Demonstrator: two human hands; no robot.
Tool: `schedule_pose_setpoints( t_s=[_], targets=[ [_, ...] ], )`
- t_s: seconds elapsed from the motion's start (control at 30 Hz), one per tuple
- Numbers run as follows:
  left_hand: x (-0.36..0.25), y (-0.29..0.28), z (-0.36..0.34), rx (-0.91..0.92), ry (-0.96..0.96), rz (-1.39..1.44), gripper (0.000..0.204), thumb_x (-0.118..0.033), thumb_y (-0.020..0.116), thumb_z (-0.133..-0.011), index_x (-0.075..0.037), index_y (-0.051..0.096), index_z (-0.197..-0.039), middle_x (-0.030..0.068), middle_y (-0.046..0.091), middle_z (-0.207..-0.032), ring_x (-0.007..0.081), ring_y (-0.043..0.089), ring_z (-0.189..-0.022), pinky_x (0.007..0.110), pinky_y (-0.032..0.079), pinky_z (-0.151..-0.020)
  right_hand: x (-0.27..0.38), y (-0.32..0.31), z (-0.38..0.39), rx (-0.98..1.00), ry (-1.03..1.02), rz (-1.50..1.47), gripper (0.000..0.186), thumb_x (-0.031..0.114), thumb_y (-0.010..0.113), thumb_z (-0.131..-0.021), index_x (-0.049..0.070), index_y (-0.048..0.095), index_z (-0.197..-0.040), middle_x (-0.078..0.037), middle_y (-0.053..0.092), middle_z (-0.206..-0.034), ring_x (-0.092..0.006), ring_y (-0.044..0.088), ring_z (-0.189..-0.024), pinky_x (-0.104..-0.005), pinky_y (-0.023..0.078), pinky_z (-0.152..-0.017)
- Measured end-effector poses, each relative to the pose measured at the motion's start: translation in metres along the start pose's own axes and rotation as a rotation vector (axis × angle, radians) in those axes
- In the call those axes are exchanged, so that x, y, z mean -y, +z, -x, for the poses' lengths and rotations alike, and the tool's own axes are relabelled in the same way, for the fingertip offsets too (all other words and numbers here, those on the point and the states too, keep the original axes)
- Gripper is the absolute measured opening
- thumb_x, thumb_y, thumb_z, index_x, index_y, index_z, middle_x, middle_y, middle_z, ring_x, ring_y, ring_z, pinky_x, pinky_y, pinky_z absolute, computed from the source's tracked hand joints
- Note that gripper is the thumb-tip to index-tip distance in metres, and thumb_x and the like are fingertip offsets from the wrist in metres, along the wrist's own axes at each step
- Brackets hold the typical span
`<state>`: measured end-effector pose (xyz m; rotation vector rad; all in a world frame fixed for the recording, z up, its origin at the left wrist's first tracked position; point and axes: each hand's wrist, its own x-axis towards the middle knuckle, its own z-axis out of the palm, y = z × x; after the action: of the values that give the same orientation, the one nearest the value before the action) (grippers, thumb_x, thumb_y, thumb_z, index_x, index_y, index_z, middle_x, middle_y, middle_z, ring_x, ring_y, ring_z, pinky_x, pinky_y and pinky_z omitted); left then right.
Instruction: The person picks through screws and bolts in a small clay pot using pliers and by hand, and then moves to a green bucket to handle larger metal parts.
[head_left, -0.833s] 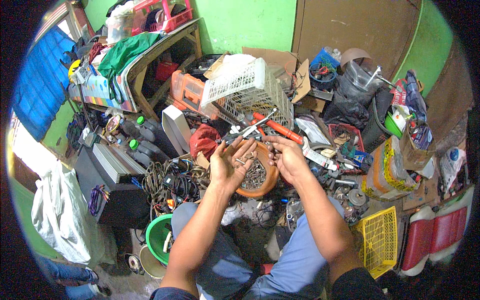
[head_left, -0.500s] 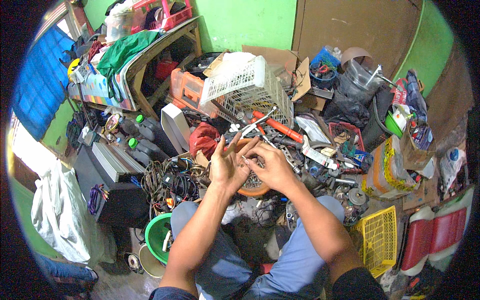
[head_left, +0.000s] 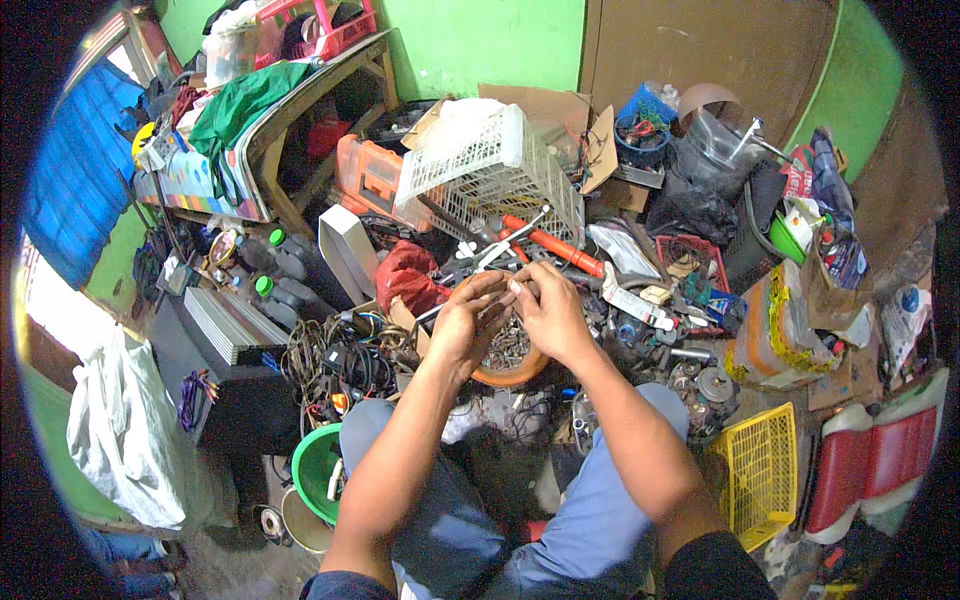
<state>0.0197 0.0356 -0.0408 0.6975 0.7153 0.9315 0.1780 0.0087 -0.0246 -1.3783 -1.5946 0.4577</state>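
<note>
My left hand (head_left: pixel 466 328) is half curled, its fingers stretched toward my right hand with gaps between them. Its palm is mostly turned out of sight. My right hand (head_left: pixel 552 318) has thumb and fingers pinched together at the left fingertips. Whatever lies in the pinch is too small or hidden to name. Both hands hover over an orange bowl (head_left: pixel 512 378) filled with small metal screws and bits (head_left: pixel 506 346), partly covered by my hands.
Tangled cables (head_left: pixel 325 362) and a green basin (head_left: pixel 316 474) lie to the left. Behind the bowl are a red bag (head_left: pixel 405 275), orange tube (head_left: pixel 553 252) and tilted white crate (head_left: pixel 490 165). A yellow crate (head_left: pixel 760 475) and taped box (head_left: pixel 782 330) stand at right.
My left hand has turned from palm-up with fingers spread to a curled pose against the right fingertips. My right hand has risen slightly and moved away from the left palm.
</note>
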Motion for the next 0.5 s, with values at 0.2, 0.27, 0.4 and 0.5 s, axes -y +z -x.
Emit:
schedule_pose_setpoints(
  t_s=[0.2, 0.27, 0.4, 0.5],
  targets=[
    [-0.004, 0.016, 0.006, -0.086, 0.067, 0.069, 0.062, 0.020, 0.036, -0.083, 0.003, 0.047, -0.141, 0.0176, 0.053, -0.141, 0.0310, 0.053, -0.133, 0.039, 0.047, -0.110, -0.007, -0.006, 0.000, 0.064, 0.100, -0.061, 0.016, 0.007, 0.059, -0.094, -0.001, 0.067, -0.106, -0.016, 0.070, -0.100, -0.0265, 0.068, -0.087, -0.0387, 0.052, -0.079],
    [-0.008, 0.020, 0.011, -0.139, 0.086, -0.107, 0.064, 0.020, 0.038, -0.080, 0.002, 0.049, -0.141, 0.0170, 0.054, -0.141, 0.0300, 0.053, -0.133, 0.039, 0.046, -0.110, -0.004, -0.007, -0.003, 0.069, 0.120, -0.175, 0.018, 0.005, 0.057, -0.094, -0.003, 0.066, -0.107, -0.019, 0.071, -0.104, -0.0334, 0.071, -0.099, -0.0428, 0.053, -0.090],
    [0.001, 0.000, 0.002, -0.047, 0.206, -0.559, 0.061, 0.015, 0.048, -0.077, 0.000, 0.059, -0.134, 0.0147, 0.063, -0.131, 0.0230, 0.059, -0.124, 0.034, 0.046, -0.104, 0.005, -0.015, -0.008, 0.209, 0.362, -0.440, 0.028, -0.005, 0.041, -0.100, -0.004, 0.065, -0.115, -0.016, 0.071, -0.108, -0.0232, 0.072, -0.099, -0.0349, 0.057, -0.088],
    [-0.003, 0.007, 0.004, -0.087, 0.259, -0.653, 0.048, 0.011, 0.053, -0.085, 0.001, 0.061, -0.131, 0.0133, 0.068, -0.122, 0.0209, 0.064, -0.116, 0.033, 0.047, -0.103, -0.003, -0.017, -0.008, 0.189, 0.412, -0.391, 0.030, -0.007, 0.041, -0.099, -0.007, 0.059, -0.123, -0.017, 0.070, -0.108, -0.0241, 0.072, -0.098, -0.0334, 0.058, -0.089]
  ],
)
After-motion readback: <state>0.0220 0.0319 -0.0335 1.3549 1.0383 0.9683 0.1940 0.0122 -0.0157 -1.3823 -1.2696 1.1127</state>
